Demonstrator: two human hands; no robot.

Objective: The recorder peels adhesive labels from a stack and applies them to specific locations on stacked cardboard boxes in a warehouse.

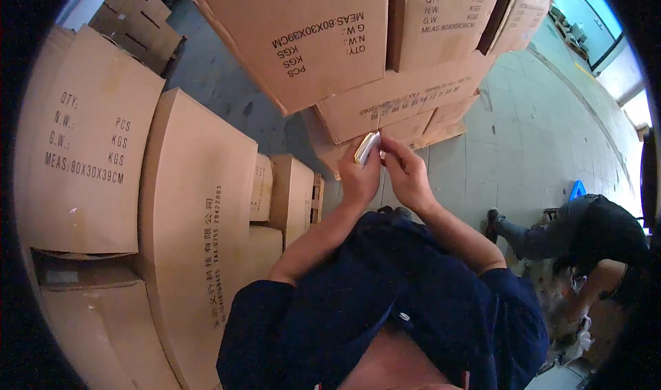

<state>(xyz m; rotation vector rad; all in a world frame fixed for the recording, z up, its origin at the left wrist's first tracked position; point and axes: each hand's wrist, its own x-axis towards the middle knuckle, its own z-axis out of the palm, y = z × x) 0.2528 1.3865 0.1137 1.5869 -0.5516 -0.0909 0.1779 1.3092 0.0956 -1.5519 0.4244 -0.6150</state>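
In front of my body, my left hand (359,181) is closed round a small stack of white slips (368,148) with a yellowish edge. The stack stands up out of the fingers, tilted to the right. Close against its right side is my right hand (410,175), its fingers curled and thumb and forefinger drawn together. Whatever lies between those fingertips is too small to make out. Just beyond both hands rises a pile of brown cardboard cartons (406,99).
Tall cartons (196,204) line my left side, with another carton (89,142) at the far left. More boxes (141,22) stand at the back left. Under the front pile a wooden pallet (441,135) shows. At the right a person (592,235) bends low over something; grey floor (509,156) lies between.
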